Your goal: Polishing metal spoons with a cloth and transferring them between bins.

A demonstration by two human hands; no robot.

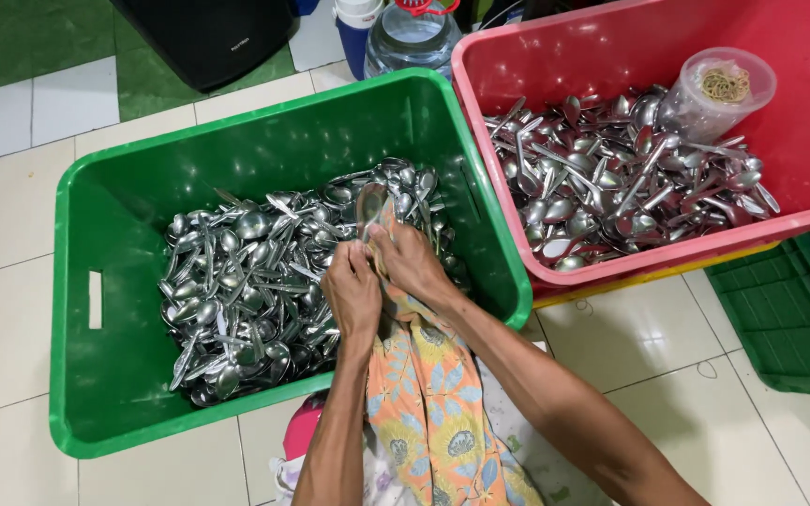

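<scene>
A green plastic crate [77,309] is seen from above on a pale tiled floor [2,319], and serves here as the landmark. Inside it, towards its right half, a heap of metal spoons [246,281] is piled. Above the right part of that heap, near the crate's right wall, two bare hands are held close together. A single spoon [370,201] is gripped upright between them, its bowl pointing to the crate's far wall. The left hand [352,295] is closed, its fingers [360,255] clamped on a floral orange cloth [428,394] that is wrapped round the spoon's handle. The right hand [412,262] is pressed against the left, and its fingers [384,239] are pinched together on the same spoon and cloth. The cloth is draped back from the hands over the crate's near rim.

Just to the right of the green crate, touching it, a red crate [799,141] is set, also holding metal spoons [611,187]. In its far right corner a clear plastic tub [714,94] with rubber bands lies tilted on the spoons. To the right of the green crate's near corner, below the red crate, a dark green crate lid [789,319] is laid on the floor. Beyond the green crate's far wall, a clear water bottle [410,37] and a black box [208,37] are seen
</scene>
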